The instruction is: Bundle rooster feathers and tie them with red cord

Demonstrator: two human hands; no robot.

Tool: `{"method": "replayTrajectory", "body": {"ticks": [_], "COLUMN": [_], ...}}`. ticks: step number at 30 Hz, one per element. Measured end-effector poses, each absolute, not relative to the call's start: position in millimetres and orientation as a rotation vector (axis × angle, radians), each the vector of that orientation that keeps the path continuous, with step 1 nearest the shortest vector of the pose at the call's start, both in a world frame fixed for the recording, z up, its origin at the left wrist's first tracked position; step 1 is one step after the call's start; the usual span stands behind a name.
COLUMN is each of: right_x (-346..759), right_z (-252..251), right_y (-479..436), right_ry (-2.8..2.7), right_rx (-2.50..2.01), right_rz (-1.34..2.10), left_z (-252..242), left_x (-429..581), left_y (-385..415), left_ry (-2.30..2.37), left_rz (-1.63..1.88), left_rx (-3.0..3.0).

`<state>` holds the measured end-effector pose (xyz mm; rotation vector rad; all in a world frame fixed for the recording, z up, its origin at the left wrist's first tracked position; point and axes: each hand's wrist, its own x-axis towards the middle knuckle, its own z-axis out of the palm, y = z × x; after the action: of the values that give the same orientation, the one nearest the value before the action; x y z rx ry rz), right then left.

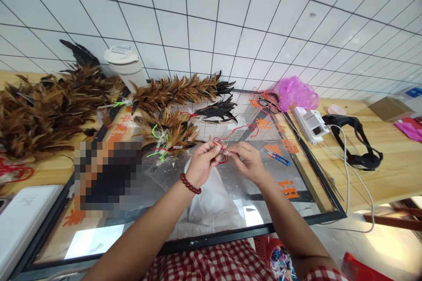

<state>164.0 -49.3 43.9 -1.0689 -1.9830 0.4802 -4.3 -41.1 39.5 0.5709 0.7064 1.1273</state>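
Note:
My left hand, a dark red bead bracelet on its wrist, pinches red string close to its fingertips. My right hand meets it fingertip to fingertip, closed on the string where a tiny pale bit shows; the fingers partly hide that spot. The string trails back to the right over the glass tabletop. Just left of my hands lies a brown feather bundle with green and red ties. Behind it are a black feather bunch and a long brown feather strand.
Blue thread snips lie right of my hands. A large feather pile and a white cup stand back left. At right are a pink plastic bag, a power strip with cables and a black headset strap. A tiled wall rises behind.

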Motion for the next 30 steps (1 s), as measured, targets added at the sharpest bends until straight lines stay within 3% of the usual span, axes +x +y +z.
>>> {"method": "replayTrajectory", "body": {"ticks": [9,15,24,30], "right_x": [177,176,169,172], "right_z": [46,50,46,42], "right_y": [-44,-45,-45,-41], "right_ry": [-2.167,-2.087,-1.955,-1.796], "right_rx": [-1.088,-1.107,-1.054,-1.145], "right_rz": [0.360,0.281,0.582,0.778], "left_z": [41,36,36,38], "left_x": [-9,-5,4,2], "left_y": [-40,-40,-49,-48], "left_ry": [0.557,0.871,0.974,0.913], "left_rz": [1.023,0.946,0.901,0.995], "left_rx": [0.409,0.564,0.942,0.728]}}
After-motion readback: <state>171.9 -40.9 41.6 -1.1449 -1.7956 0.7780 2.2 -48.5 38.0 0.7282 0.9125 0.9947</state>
